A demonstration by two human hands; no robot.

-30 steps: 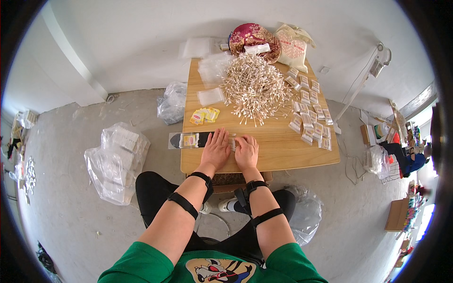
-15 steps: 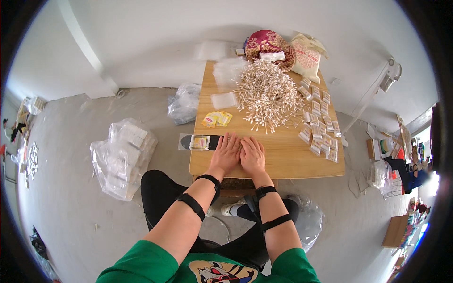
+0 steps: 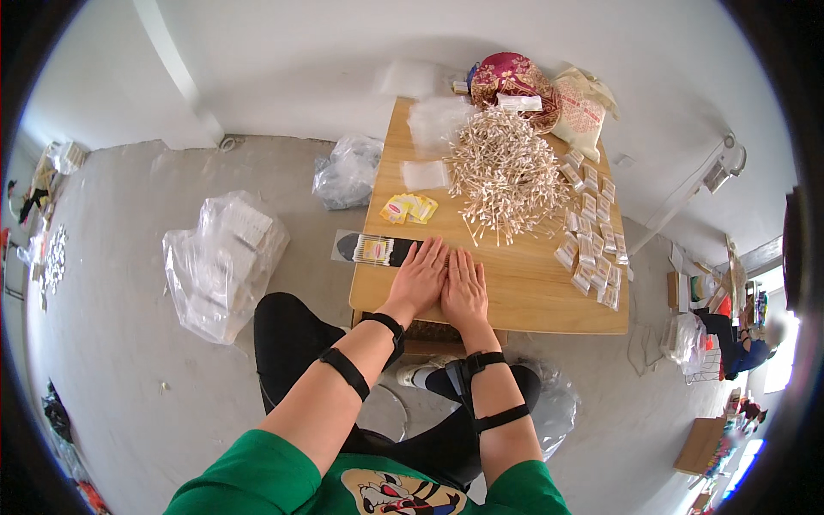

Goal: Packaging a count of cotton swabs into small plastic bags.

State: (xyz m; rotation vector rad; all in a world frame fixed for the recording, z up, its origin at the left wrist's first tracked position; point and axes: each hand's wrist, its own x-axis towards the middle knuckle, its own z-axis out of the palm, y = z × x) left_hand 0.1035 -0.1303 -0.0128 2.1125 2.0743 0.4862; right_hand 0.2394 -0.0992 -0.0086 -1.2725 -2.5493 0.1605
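My left hand (image 3: pixel 420 280) lies flat near the table's front edge, its fingers stretched over the right end of a black flat strip (image 3: pixel 401 251). Beside it my right hand (image 3: pixel 464 292) is also flat, fingers extended and thumb side against the left. Whatever lies under both palms is hidden. On the strip's left part is a row of cotton swabs with a yellow card (image 3: pixel 373 250), within a clear plastic sleeve (image 3: pixel 341 245). Loose yellow cards (image 3: pixel 408 208) are fanned out just beyond. A big heap of loose cotton swabs (image 3: pixel 506 172) covers the table's far middle.
Several filled swab packs (image 3: pixel 589 244) are scattered along the wooden table's (image 3: pixel 515 300) right side. Clear bags (image 3: pixel 425 175) lie at the left, with a cloth sack (image 3: pixel 580 113) at the back. A large plastic bag of white packs (image 3: pixel 225 266) stands on the floor.
The view has shifted slightly, so the table sits a little further right. Both hands stay flat side by side; the right hand's fingers now point straighter ahead.
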